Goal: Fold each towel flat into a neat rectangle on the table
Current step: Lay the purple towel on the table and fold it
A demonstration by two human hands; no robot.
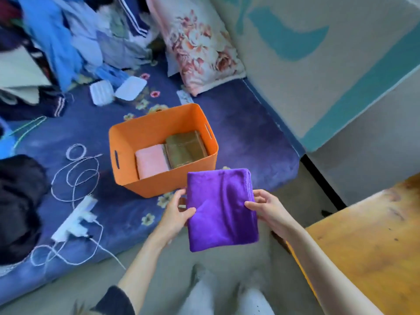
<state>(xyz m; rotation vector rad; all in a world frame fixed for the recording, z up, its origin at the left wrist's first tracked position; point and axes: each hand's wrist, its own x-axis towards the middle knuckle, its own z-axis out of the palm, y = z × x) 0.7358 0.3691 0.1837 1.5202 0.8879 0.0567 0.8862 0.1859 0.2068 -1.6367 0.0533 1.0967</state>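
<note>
A purple towel point(221, 208), folded into a rectangle, hangs in the air in front of me. My left hand point(176, 212) pinches its left edge, thumb on top. On the other side my right hand point(269, 209) grips its right edge. Just beyond the towel an orange bin point(127, 142) stands on the bed. Inside it lie a folded pink towel point(152, 161) and a folded olive-green towel point(185, 147), side by side.
The bin sits on a blue floral bedspread point(238, 133) with a white power strip point(75, 219) and its cords, a clothes pile point(75, 37) and a floral pillow point(200, 46). A wooden table point(368, 242) stands at the lower right.
</note>
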